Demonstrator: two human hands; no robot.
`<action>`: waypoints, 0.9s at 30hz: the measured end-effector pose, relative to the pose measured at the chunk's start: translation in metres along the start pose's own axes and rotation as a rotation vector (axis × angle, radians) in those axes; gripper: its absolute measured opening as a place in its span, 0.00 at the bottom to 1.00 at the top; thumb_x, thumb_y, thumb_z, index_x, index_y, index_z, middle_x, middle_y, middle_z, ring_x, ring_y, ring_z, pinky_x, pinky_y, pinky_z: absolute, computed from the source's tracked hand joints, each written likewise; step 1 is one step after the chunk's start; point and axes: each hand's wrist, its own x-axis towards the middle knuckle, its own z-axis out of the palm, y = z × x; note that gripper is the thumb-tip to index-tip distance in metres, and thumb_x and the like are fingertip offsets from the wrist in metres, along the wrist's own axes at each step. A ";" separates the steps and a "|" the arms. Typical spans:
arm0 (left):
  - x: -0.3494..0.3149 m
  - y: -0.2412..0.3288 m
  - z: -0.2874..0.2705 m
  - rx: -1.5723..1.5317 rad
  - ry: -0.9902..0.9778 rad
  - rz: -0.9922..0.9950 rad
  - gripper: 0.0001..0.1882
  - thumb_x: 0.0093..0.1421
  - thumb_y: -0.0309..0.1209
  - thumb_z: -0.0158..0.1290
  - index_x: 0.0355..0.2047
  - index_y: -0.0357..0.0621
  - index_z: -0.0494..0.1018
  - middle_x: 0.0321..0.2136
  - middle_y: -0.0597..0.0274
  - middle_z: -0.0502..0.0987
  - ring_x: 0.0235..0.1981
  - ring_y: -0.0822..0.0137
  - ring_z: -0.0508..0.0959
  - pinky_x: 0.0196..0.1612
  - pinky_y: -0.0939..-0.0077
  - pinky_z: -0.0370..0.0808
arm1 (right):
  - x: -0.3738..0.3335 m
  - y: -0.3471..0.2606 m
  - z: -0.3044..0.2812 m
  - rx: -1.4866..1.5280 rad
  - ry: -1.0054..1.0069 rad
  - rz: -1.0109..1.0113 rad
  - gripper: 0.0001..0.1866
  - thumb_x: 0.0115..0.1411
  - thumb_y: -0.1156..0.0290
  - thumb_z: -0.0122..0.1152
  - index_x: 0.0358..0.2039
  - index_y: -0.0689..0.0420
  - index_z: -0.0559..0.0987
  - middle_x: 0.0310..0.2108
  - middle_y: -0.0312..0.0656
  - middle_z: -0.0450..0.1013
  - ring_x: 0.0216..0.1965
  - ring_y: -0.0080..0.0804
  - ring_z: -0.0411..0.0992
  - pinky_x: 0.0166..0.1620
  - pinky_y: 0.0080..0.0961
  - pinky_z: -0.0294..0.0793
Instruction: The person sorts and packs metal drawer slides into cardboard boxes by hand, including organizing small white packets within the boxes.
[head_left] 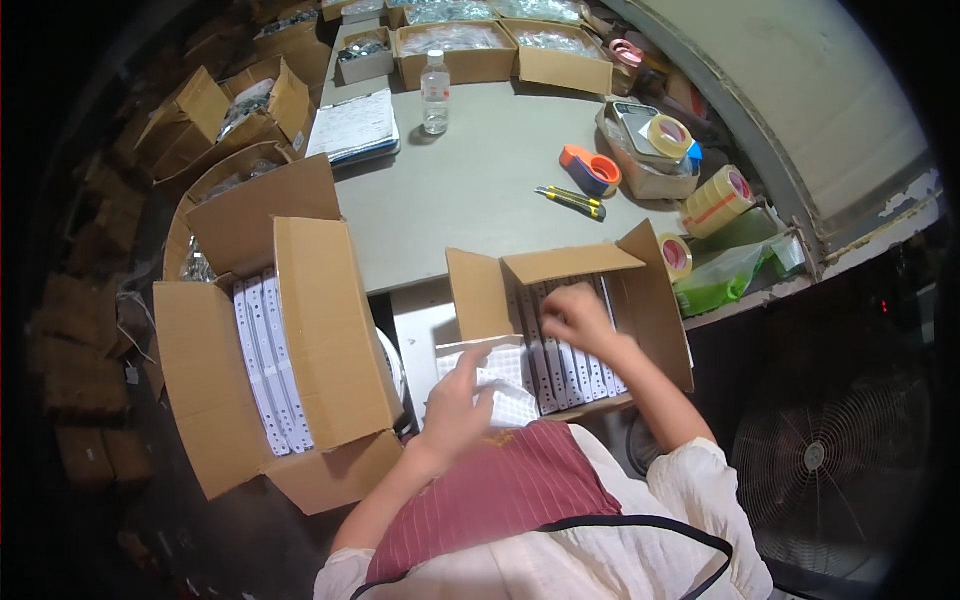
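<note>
My left hand (456, 408) lies against a white sheet printed with a grid of small round marks (512, 390), its fingers stretched out and somewhat apart. The sheet rests by the left flap of an open cardboard box (570, 265) in front of me. Over that box is my right hand (580, 318), its fingers curled together; anything pinched in them is too small to make out. Below it, several long white strips with dark holes (565, 380) stand on edge side by side, packed in the box. Part of the row is hidden under my right hand and forearm.
A second open carton (335, 330) at left holds similar white strips (268, 365). On the grey table (470, 190) are a water bottle (435, 95), papers (352, 125), cutter knives (570, 202), an orange tape dispenser (592, 168) and tape rolls (718, 200). A fan (812, 457) stands at right.
</note>
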 end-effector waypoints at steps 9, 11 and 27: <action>0.004 0.000 -0.003 -0.002 -0.071 -0.066 0.26 0.54 0.22 0.54 0.55 0.40 0.66 0.41 0.42 0.78 0.41 0.45 0.81 0.43 0.60 0.77 | -0.067 0.167 0.007 -0.895 -0.210 0.001 0.09 0.48 0.66 0.58 0.18 0.55 0.81 0.21 0.45 0.77 0.28 0.45 0.76 0.41 0.46 0.70; 0.003 -0.001 -0.003 -0.005 -0.055 -0.059 0.26 0.54 0.22 0.54 0.55 0.40 0.66 0.42 0.42 0.78 0.42 0.44 0.81 0.44 0.60 0.77 | -0.064 0.164 0.008 -0.851 -0.342 0.096 0.09 0.49 0.66 0.57 0.18 0.55 0.81 0.21 0.44 0.77 0.28 0.44 0.77 0.43 0.46 0.70; 0.001 -0.004 -0.004 -0.067 -0.037 -0.068 0.26 0.55 0.21 0.55 0.55 0.39 0.66 0.45 0.41 0.78 0.48 0.47 0.80 0.50 0.62 0.76 | -0.063 0.020 -0.001 -0.210 -0.244 0.094 0.08 0.51 0.66 0.62 0.24 0.58 0.80 0.28 0.46 0.77 0.31 0.46 0.77 0.45 0.39 0.74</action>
